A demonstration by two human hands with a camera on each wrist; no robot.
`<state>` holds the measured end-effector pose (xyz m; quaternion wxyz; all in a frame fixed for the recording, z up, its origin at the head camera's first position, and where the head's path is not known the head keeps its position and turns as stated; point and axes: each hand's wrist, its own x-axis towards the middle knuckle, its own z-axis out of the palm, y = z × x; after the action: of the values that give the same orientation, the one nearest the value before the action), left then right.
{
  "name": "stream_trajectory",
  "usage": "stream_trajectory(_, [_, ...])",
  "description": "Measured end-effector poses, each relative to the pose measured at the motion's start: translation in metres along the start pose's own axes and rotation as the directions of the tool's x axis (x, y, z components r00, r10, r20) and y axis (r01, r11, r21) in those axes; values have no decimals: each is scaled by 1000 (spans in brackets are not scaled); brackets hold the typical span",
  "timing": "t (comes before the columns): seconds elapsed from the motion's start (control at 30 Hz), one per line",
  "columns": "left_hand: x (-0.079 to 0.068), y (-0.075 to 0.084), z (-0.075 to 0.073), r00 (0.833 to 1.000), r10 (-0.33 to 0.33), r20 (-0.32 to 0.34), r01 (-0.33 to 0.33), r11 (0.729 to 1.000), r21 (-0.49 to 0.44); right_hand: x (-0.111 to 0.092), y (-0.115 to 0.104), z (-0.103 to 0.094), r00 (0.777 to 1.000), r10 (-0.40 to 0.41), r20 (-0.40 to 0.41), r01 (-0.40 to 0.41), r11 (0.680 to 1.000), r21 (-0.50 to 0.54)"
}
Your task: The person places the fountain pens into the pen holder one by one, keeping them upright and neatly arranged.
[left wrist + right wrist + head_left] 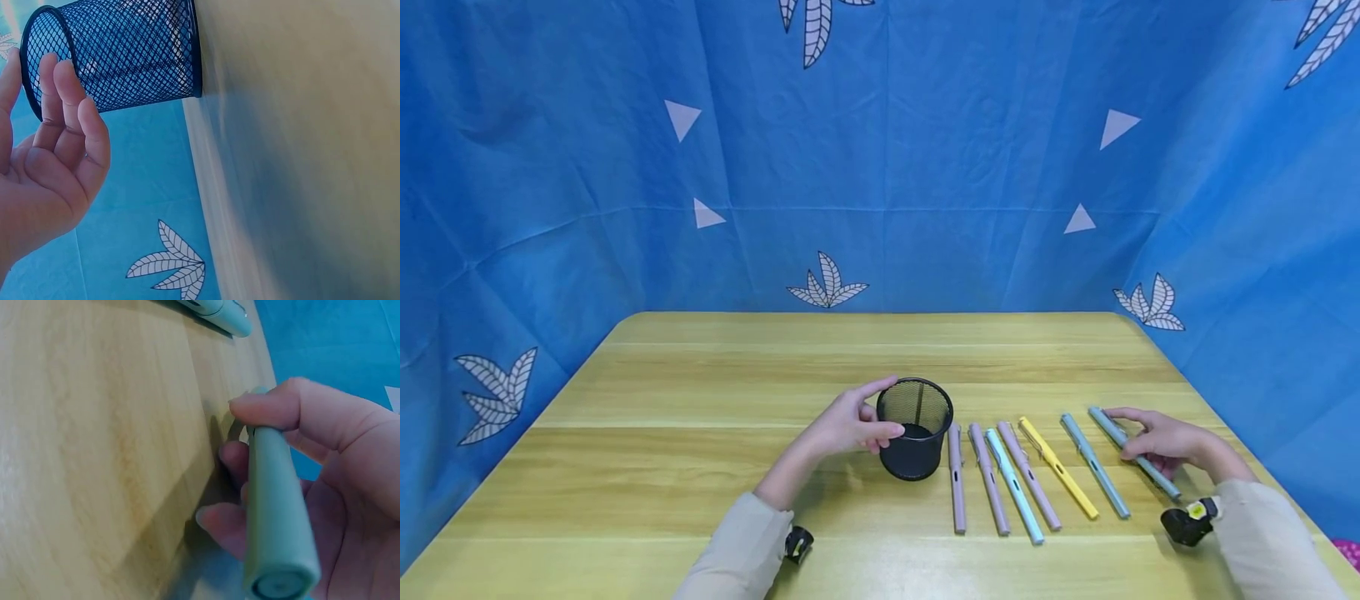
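Note:
A black mesh pen holder (913, 460) stands upright on the table. My left hand (848, 423) holds it at the left of its rim, index finger along the far side and thumb over the near side. The left wrist view shows the other fingers bent beside the mesh (134, 56). At the far right of the row, my right hand (1172, 440) pinches a grey-blue pen (1161, 481) between thumb and fingers. In the right wrist view that pen's blunt end (281, 575) points toward the camera, close over the wood.
Between holder and right hand lie several pens side by side: purple ones (957, 487), a light blue one (1017, 487), a yellow one (1060, 469) and another grey-blue one (1096, 467). A blue patterned cloth (880, 167) hangs behind the wooden table (700, 392).

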<state>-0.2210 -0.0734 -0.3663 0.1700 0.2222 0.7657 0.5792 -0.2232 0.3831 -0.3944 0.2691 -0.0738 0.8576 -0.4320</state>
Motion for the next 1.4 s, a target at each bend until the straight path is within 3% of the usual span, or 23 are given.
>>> stream_trajectory(0.13, [1, 0, -1, 1000, 13, 13, -13, 1000, 6, -2, -1, -1, 1000, -8, 4, 8, 1000, 2])
stream_trajectory(0.43, [0, 1, 0, 1000, 1, 16, -2, 1000, 16, -2, -3, 2, 1000, -22, -18, 24, 994, 110])
stream_trajectory(0.73, [1, 1, -1, 1000, 8, 21, -8, 1000, 11, -2, -8, 0, 994, -90, -68, 104, 961, 258])
stream_trajectory(1.03, [1, 0, -1, 1000, 6, 21, -6, 1000, 7, -1, -13, 7, 980, -158, -117, 185, 946, 267])
stream_trajectory(1.4, [0, 1, -1, 1000, -7, 15, 7, 1000, 10, 7, -42, 20, 952, -236, -193, 282, 923, 261])
